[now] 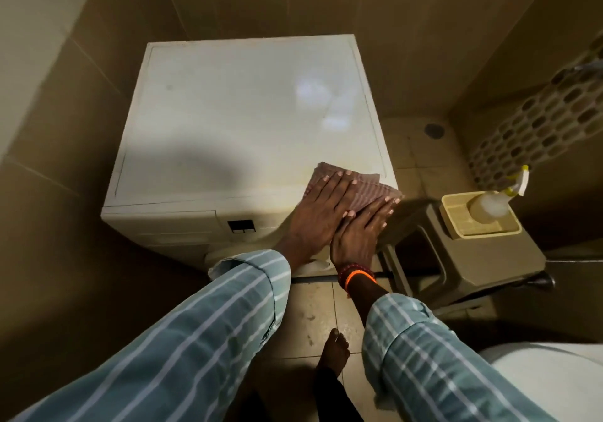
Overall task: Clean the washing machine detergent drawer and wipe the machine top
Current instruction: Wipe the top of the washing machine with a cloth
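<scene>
- Washing machine (248, 121), one: white, pushed into the tiled corner. Its flat top is bare apart from the cloth. The step in hand looks to be the top wipe. To do it well, I'd say work in overlapping passes from the back edge toward the front, since most of the top lies beyond the cloth, then run along the raised border line where grime tends to settle.
- Detergent drawer (163, 222), one: the panel at the front upper left, beside the small dark display (240, 225). It sits shut and flush, so whether it has been cleaned I cannot tell.
- Stool (473, 258), one: a plastic one just right of the machine, carrying a shallow cream tray (453, 222).
- Spray bottle (492, 203), one: lying in that tray, nozzle pointing away from the machine. Worth reaching for if dry patches smear.
- Cloth (355, 186), one: striped, folded, lying at the front right corner of the top, its edge just over the side. Refolding to a fresh face once it soils would help.
- Hands, two: left hand (318, 212) spread flat, palm down, fingers (339, 181) pressing the cloth. Right hand (360, 229) also flat and open, lying just beside the left with fingertips on the cloth's right edge. Neither grips anything; both simply bear down. Even pressure from both palms should keep the cloth from bunching.
- Wrist bands (357, 274): several on the right wrist, one bright orange; exact count unclear.
</scene>
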